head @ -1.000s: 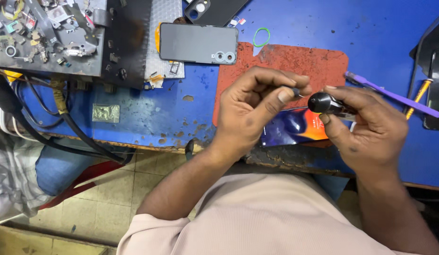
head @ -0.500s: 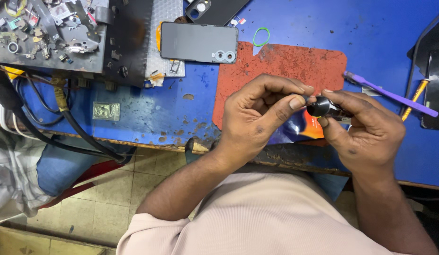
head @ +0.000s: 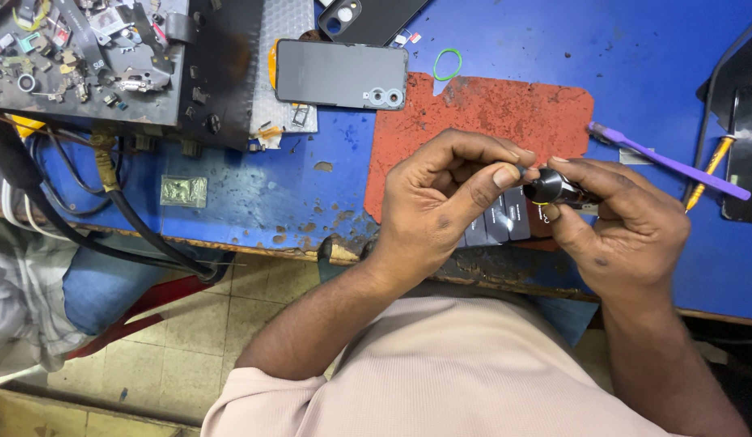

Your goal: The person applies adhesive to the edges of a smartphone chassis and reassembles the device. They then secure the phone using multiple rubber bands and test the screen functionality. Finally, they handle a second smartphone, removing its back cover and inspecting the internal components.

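Note:
My right hand [head: 627,222] grips a small black round-ended tool [head: 550,186], a screwdriver by its look. My left hand [head: 449,194] pinches a tiny part against the tool's tip, thumb and forefinger closed on it; the part is too small to identify. Both hands hover over a worn red mat [head: 481,113] on the blue workbench [head: 635,48]. Under the hands lies a dark phone [head: 501,218], mostly hidden by my fingers.
A grey phone [head: 339,74] lies face down at the back, another dark phone [head: 368,16] behind it. A green rubber ring [head: 448,63], a purple brush [head: 667,160], a tray of small parts [head: 76,57] and black cables [head: 109,218] surround the mat.
My hands have drawn closer together. The phone under them showed a lit orange screen before; now it looks dark. The tool's tip now meets my left fingertips.

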